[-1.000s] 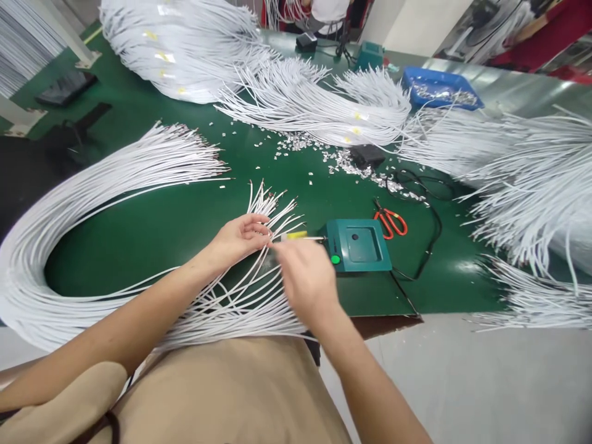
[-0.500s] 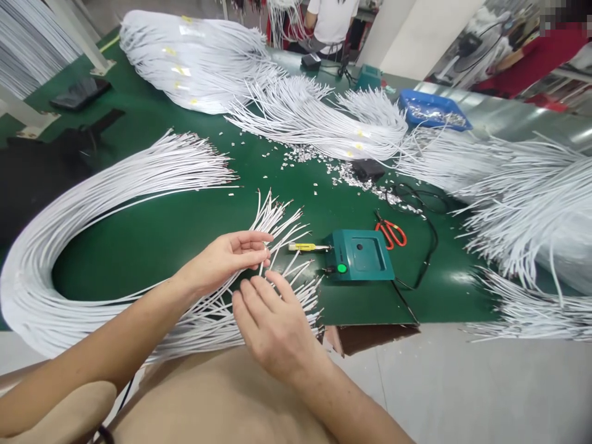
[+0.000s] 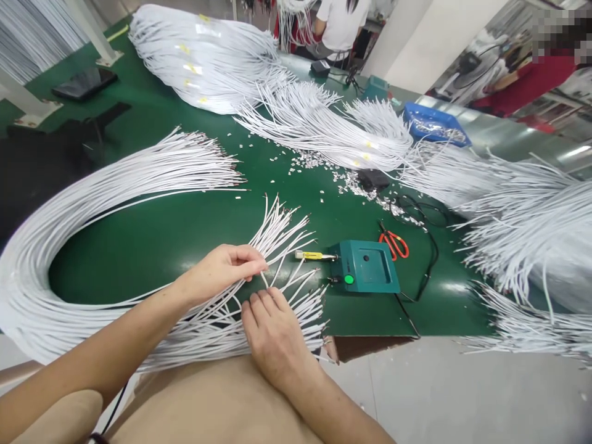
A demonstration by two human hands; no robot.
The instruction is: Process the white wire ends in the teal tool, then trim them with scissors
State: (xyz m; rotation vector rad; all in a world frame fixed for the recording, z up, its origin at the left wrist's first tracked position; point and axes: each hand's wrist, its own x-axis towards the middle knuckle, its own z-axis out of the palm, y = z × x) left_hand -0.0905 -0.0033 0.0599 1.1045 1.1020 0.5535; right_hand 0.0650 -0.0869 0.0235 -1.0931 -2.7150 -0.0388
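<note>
Head view:
Left hand (image 3: 222, 271): fingers were pinched together on one white cable of the fan, near its stripped end.
Right hand (image 3: 272, 333): lay flat, fingers loosely spread, pressing on the lower cables of the fan; it clamped nothing.
Cable fan (image 3: 282, 246): thin white sheathed wires spread out from between the two hands toward the tester, with short bare ends in dark and copper tones; it lay on the near edge of the green tabletop (image 3: 152, 234), partly over the person's lap.
Large cable loop (image 3: 69, 216): the same white wires swept round to the left in a thick curve.
Green tester box (image 3: 365, 266): stood just right of the fan tips, with a round green button at its front corner.
Yellow-handled probe (image 3: 314, 255): lay touching the box's left side, pointing at the fan.
Red-handled scissors (image 3: 394, 243): lay just behind the box.
Metal scraps (image 3: 351, 179): lay scattered farther back.
Blue tray (image 3: 435, 123): sat at the far right.
</note>
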